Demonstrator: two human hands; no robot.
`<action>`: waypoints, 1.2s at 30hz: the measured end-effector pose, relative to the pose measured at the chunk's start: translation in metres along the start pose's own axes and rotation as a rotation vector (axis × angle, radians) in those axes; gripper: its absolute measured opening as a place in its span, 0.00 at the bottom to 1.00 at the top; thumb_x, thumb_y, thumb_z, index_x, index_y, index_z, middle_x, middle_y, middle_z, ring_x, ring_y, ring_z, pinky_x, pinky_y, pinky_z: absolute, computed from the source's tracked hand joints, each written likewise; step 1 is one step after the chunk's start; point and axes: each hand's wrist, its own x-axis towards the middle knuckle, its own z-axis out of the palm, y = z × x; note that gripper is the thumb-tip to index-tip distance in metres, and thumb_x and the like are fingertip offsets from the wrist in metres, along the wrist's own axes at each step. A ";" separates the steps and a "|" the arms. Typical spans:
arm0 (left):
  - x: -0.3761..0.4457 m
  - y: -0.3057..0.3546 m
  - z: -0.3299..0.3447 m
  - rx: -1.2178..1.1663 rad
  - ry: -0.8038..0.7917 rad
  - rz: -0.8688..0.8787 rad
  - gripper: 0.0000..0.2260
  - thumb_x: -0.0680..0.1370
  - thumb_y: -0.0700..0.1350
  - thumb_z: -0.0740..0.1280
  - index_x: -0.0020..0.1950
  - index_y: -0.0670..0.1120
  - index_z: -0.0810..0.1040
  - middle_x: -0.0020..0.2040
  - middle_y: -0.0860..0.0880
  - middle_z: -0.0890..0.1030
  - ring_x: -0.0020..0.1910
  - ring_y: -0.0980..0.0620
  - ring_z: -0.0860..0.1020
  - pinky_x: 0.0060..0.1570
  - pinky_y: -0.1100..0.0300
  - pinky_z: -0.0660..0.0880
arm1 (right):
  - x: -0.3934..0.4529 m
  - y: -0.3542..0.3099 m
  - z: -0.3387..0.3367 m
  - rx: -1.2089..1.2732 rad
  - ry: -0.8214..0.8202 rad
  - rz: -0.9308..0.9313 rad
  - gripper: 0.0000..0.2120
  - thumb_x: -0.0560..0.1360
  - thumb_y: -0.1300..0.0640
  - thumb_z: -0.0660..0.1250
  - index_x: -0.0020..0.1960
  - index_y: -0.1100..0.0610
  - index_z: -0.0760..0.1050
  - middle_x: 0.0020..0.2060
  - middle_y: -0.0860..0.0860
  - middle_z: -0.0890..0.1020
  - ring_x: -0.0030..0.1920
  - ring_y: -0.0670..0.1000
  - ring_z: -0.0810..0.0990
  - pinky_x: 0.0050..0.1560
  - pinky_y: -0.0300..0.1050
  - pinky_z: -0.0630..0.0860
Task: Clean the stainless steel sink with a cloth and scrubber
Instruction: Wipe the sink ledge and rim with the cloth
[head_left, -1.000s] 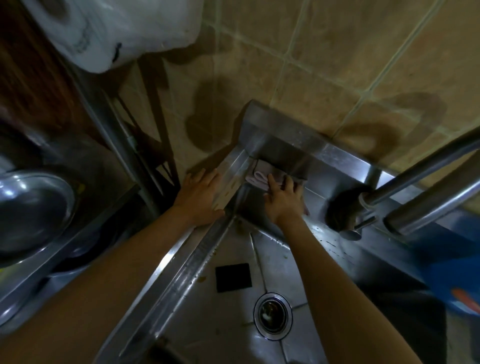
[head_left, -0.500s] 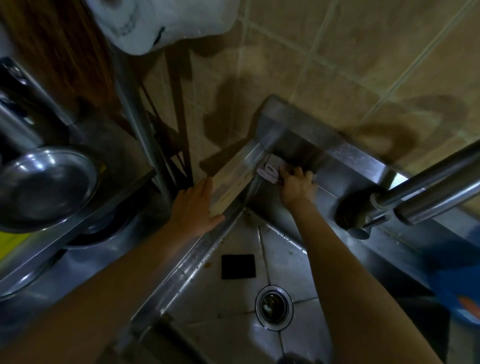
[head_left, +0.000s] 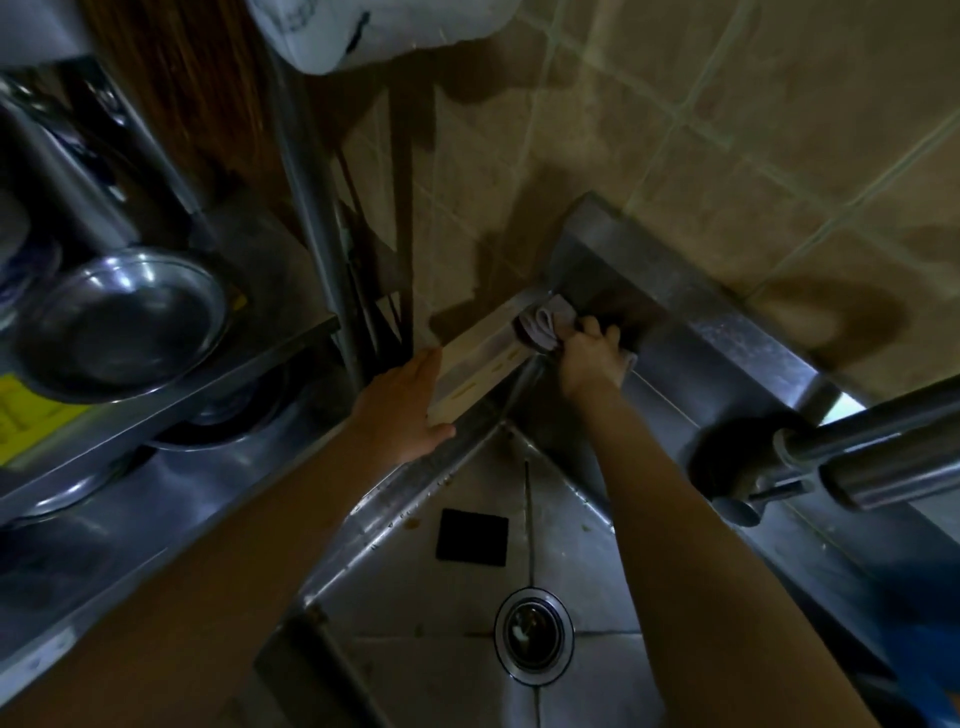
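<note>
The stainless steel sink (head_left: 395, 587) fills the lower middle, with a round drain (head_left: 534, 630) in its floor. A dark square scrubber (head_left: 471, 535) lies flat on the sink floor above the drain. My right hand (head_left: 589, 358) presses a bunched grey cloth (head_left: 543, 325) into the sink's far corner, where the rim meets the steel backsplash. My left hand (head_left: 402, 410) rests flat and open on the sink's left rim, holding nothing.
A steel tap (head_left: 852, 457) reaches in from the right above the sink's back ledge. A metal bowl (head_left: 122, 319) sits on a rack shelf at left, beside a steel post (head_left: 317, 208). A white plastic bag (head_left: 374, 26) hangs above. Beige tiled wall behind.
My right hand has pushed the cloth further up into the sink's far corner. My left hand has stayed on the left rim. The camera has shifted.
</note>
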 end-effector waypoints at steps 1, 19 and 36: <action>0.000 0.001 0.000 0.003 0.000 -0.004 0.44 0.71 0.58 0.70 0.77 0.46 0.49 0.77 0.48 0.55 0.71 0.43 0.64 0.66 0.48 0.67 | 0.000 0.000 0.001 0.012 0.010 -0.020 0.23 0.77 0.59 0.59 0.71 0.47 0.63 0.68 0.54 0.64 0.66 0.62 0.60 0.63 0.64 0.61; -0.081 -0.036 0.008 0.209 0.111 -0.103 0.47 0.68 0.67 0.65 0.77 0.44 0.48 0.76 0.44 0.56 0.74 0.44 0.59 0.69 0.45 0.60 | -0.015 -0.036 0.019 0.284 0.002 -0.191 0.21 0.77 0.59 0.59 0.68 0.44 0.67 0.68 0.53 0.68 0.67 0.61 0.64 0.68 0.64 0.59; -0.085 -0.040 0.001 0.150 0.132 -0.044 0.45 0.68 0.63 0.69 0.77 0.46 0.52 0.74 0.46 0.63 0.70 0.44 0.65 0.69 0.46 0.62 | -0.041 -0.043 0.046 0.388 0.044 -0.389 0.15 0.79 0.54 0.58 0.64 0.48 0.73 0.57 0.54 0.78 0.57 0.57 0.74 0.60 0.54 0.72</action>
